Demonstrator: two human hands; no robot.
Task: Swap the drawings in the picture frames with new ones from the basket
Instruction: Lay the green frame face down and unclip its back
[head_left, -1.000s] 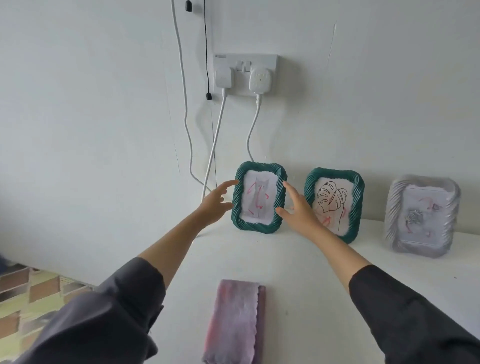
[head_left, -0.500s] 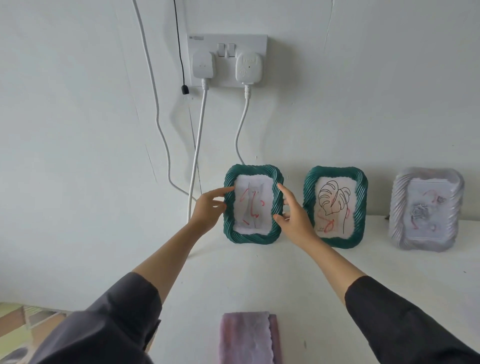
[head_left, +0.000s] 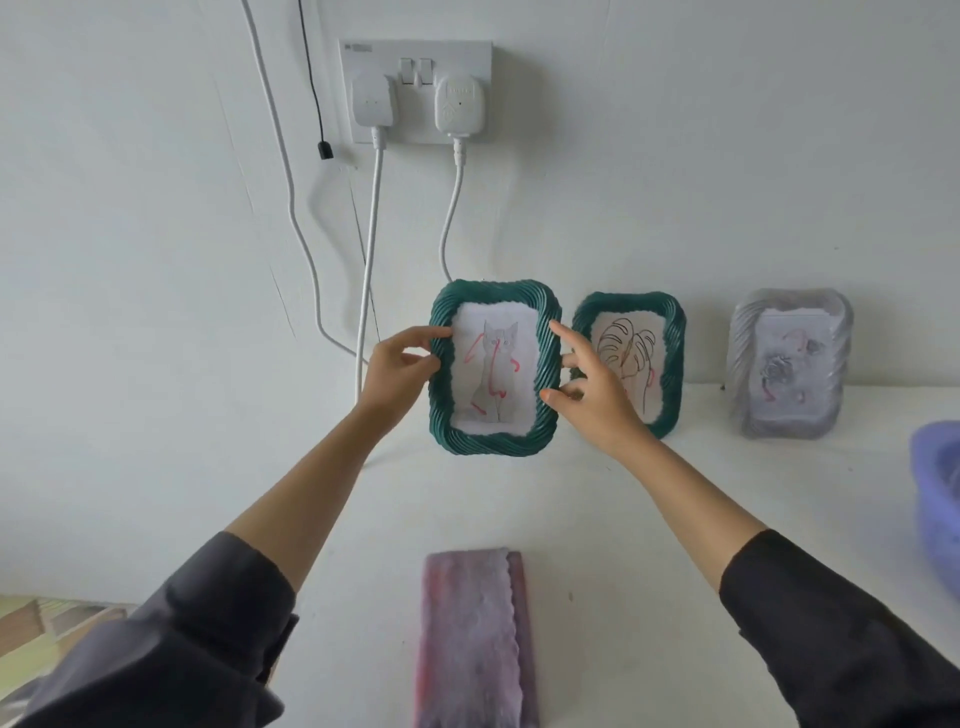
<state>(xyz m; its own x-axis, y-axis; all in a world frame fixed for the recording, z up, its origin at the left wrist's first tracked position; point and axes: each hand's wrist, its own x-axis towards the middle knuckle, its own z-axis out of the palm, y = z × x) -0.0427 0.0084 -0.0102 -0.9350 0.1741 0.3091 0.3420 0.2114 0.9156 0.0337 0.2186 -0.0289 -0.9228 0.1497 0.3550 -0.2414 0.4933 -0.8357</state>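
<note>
1. A white table top (head_left: 623, 519) is set against a white wall.
2. A folded pink-purple cloth (head_left: 472, 639) is laid at the near edge, well apart from the frames.
3. The green cat-drawing frame (head_left: 491, 446) is held upright at the back. Its left edge is pinched by the left hand (head_left: 400, 366). Its right edge is gripped by the right hand (head_left: 597, 400), thumb in front and index finger stretched along the rim. Whether it touches the table cannot be told.
4. The green leaf-drawing frame (head_left: 672, 358) just beside it is partly covered by the right hand.
5. A pale grey frame (head_left: 740, 364) is stood further right.
6. A purple basket (head_left: 935, 488) is cut off at the right border.
7. A double wall socket (head_left: 415, 119) is seen above, with white cables (head_left: 370, 270) hanging behind the held frame.
</note>
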